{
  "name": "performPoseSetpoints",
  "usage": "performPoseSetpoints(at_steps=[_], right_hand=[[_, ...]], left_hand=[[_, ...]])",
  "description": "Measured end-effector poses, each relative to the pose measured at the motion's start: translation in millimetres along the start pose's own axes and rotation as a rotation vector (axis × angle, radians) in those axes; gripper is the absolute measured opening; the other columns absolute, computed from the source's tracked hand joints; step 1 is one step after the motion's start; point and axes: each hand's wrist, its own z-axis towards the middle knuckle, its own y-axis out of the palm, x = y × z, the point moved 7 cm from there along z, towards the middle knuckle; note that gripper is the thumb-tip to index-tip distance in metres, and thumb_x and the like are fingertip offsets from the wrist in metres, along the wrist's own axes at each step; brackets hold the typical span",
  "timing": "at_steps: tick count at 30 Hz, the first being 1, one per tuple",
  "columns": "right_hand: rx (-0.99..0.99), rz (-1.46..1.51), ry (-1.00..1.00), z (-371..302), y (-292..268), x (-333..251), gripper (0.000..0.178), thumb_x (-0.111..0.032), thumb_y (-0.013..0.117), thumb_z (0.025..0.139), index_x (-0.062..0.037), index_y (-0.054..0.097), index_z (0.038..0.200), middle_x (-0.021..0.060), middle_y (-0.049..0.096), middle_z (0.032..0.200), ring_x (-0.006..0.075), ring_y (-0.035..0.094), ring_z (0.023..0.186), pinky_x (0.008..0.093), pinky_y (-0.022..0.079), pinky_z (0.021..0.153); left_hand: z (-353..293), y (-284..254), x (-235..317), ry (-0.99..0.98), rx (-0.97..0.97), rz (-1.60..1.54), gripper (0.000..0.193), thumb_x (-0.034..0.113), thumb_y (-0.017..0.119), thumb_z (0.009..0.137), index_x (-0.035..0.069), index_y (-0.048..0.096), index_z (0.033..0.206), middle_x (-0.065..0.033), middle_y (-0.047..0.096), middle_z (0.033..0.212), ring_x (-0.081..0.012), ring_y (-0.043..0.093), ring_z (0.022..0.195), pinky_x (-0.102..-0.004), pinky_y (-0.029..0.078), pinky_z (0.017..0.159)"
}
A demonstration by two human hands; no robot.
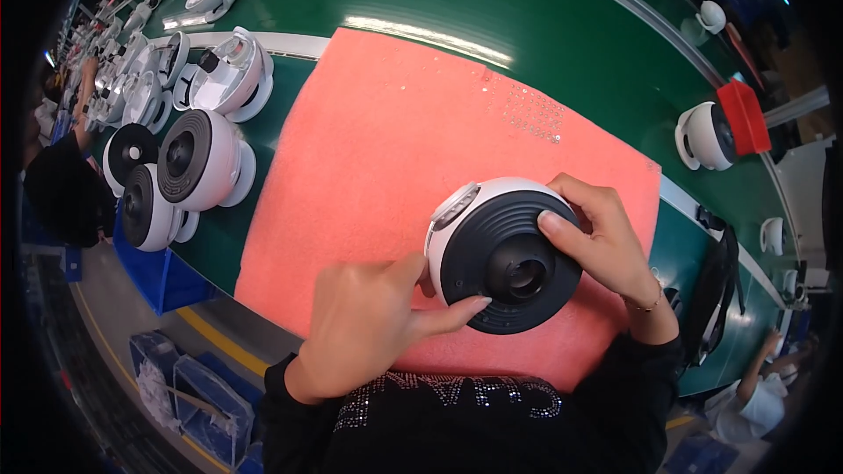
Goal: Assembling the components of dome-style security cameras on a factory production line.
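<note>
A round white device [457, 276] with a black ringed face and a lens-like centre is held tilted toward me over a pink cloth mat [351, 149]. My right hand [606, 237] grips its upper right rim, thumb lying on the black face and fingers wrapped behind. On the lower left, my left hand [373, 316] pinches the edge, its thumb on the face and curled fingers against the white side. A grey-white oval part [455, 205] shows on the device's upper left side. The fingertips behind it are hidden.
Small shiny pieces [536, 114] lie in rows on the mat's far part. Several similar white devices [198, 161] and open shells [233, 75] crowd the green bench at left. One device [705, 136] stands beside a red bin [744, 114] at right. A black bag [713, 290] lies nearer.
</note>
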Motion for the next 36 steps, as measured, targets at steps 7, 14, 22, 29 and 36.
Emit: performPoseSetpoints(at_steps=[7, 14, 22, 29, 36], right_hand=[[0.077, -0.615, -0.168, 7.4, -3.2, -15.8, 0.037, -0.032, 0.05, 0.087, 0.0003, 0.054, 0.068, 0.0168, 0.052, 0.059, 0.0308, 0.052, 0.052, 0.0389, 0.04, 0.051], [0.043, -0.811, -0.176, 17.7, -2.5, -19.8, 0.044, -0.038, 0.044, 0.089, -0.0026, 0.055, 0.066, 0.0158, 0.052, 0.054, 0.0343, 0.053, 0.054, 0.0424, 0.04, 0.051], [0.198, -0.897, -0.366, 2.3, 3.2, -33.5, 0.033, -0.036, 0.057, 0.08, -0.0036, 0.058, 0.075, 0.0112, 0.054, 0.069, 0.0295, 0.054, 0.059, 0.0384, 0.041, 0.054], [-0.069, -0.827, -0.805, -25.5, 28.2, -57.9, 0.039, -0.03, 0.068, 0.068, -0.0048, 0.063, 0.098, 0.0076, 0.057, 0.1, 0.023, 0.051, 0.081, 0.0349, 0.038, 0.072], [-0.263, -0.551, -0.667, -24.5, 43.2, -57.5, 0.048, -0.016, 0.068, 0.067, -0.0043, 0.058, 0.112, 0.011, 0.057, 0.109, 0.0279, 0.053, 0.098, 0.0385, 0.043, 0.084]], left_hand=[[11.7, -0.9, -7.2, -0.111, -0.152, -0.081, 0.036, 0.03, 0.077, 0.063, -0.001, 0.058, 0.06, -0.0096, 0.058, 0.05, -0.0191, 0.06, 0.045, -0.0261, 0.046, 0.044], [17.8, -2.1, -7.8, -0.085, -0.183, -0.089, 0.041, 0.039, 0.072, 0.068, 0.001, 0.06, 0.057, -0.009, 0.056, 0.049, -0.0234, 0.058, 0.044, -0.0307, 0.045, 0.046], [17.2, 1.5, -9.7, -0.079, -0.199, -0.082, 0.039, 0.031, 0.075, 0.066, -0.003, 0.058, 0.057, -0.0111, 0.057, 0.049, -0.0199, 0.059, 0.044, -0.026, 0.045, 0.043], [13.9, 1.4, -10.9, -0.069, -0.173, -0.08, 0.038, 0.031, 0.075, 0.066, -0.002, 0.058, 0.058, -0.0107, 0.057, 0.049, -0.0188, 0.059, 0.044, -0.0257, 0.045, 0.043], [15.9, 0.6, -12.8, -0.039, -0.179, -0.002, 0.035, 0.03, 0.075, 0.066, -0.001, 0.06, 0.059, -0.0105, 0.057, 0.049, -0.0186, 0.058, 0.043, -0.0264, 0.044, 0.042]])
